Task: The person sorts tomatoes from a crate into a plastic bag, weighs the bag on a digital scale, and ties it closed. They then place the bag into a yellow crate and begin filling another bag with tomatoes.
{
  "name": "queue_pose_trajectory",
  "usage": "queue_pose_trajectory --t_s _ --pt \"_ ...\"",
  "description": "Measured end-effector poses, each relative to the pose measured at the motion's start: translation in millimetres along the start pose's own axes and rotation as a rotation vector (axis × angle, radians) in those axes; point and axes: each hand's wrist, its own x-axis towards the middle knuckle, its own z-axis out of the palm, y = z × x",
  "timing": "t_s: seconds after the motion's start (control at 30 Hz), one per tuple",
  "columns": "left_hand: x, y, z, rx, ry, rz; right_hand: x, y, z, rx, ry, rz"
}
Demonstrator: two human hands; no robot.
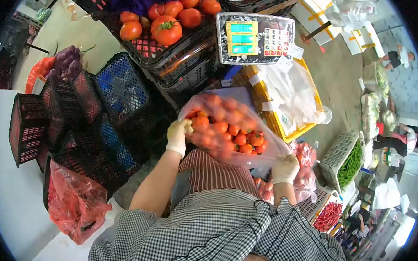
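Observation:
A clear plastic bag (277, 145) full of small red tomatoes (221, 127) is stretched between my hands in front of my body. My left hand (177, 132), in a white glove, is closed on the bag's left edge. On the opposite side, my right hand (285, 169), gloved too, pinches the right edge of the bag. Its mouth is spread wide, and some tomatoes show uncovered while others lie behind the film. Beneath the bag is a greyish flat surface, mostly hidden. A digital scale display (255, 40) with lit green readouts stands just beyond.
Larger tomatoes (166, 30) sit in a black crate (149, 55) at upper left. A yellow crate (292, 135) of white plastic bags is right of the scale. Stacked dark crates (81, 144) stand left; green beans (351, 165) and red chillies (328, 216) are at right. People are farther off.

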Motion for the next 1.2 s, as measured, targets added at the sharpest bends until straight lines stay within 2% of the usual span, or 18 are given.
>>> queue_pose_trajectory --t_s 0.03,0.07,0.1,0.17,0.2,0.23,0.3,0.33,0.4,0.43,0.5,0.53,0.7,0.77,0.93,1.07,1.1,1.2 --pt "1 22 13 -0.018 0.036 -0.051 -5 2 20 0.053 -0.038 -0.042" --pt "5 40 24 -0.017 -0.027 -0.021 -50 -26 101 -0.044 0.142 0.023" --pt "8 58 33 -0.009 -0.096 0.005 -41 -28 97 -0.025 0.139 0.019" --pt "-17 103 80 -0.006 -0.195 0.073 -17 -29 67 -0.085 -0.12 0.003" --pt "-33 126 104 0.029 -0.256 0.142 -5 -32 56 -0.071 -0.112 -0.003" --pt "-45 143 123 0.063 -0.318 0.208 4 -36 46 0.035 -0.452 0.043" --pt "-54 153 149 0.224 -0.429 0.295 -16 -43 54 0.158 -0.79 0.064" --pt "-66 164 157 0.268 -0.364 0.245 -61 -52 89 0.038 -0.499 -0.005" --pt "-72 170 156 0.242 -0.402 0.253 -97 -59 118 -0.014 -0.038 -0.062" --pt "-74 172 157 0.247 -0.416 0.228 -96 -56 112 0.014 -0.016 -0.069" --pt "-74 175 157 0.243 -0.479 0.177 -90 -48 79 -0.096 -0.141 -0.158" --pt "-72 177 159 0.264 -0.493 0.124 -75 -39 53 0.059 -0.213 -0.089" --pt "-17 134 146 0.44 -0.548 0.182 -51 -25 -1 -0.264 -0.043 -0.308" --pt "-12 129 140 0.368 -0.607 0.112 -57 -21 -4 -0.22 0.012 -0.273" --pt "8 127 144 0.387 -0.73 0.206 -56 7 5 -0.111 0.1 -0.277" --pt "26 126 128 0.589 -0.802 0.24 -53 16 21 -0.214 0.073 -0.312" --pt "28 125 123 0.639 -0.818 0.279 -57 14 28 -0.125 0.111 -0.288" --pt "18 125 113 0.833 -0.639 0.403 -48 12 10 -0.085 0.061 -0.236"
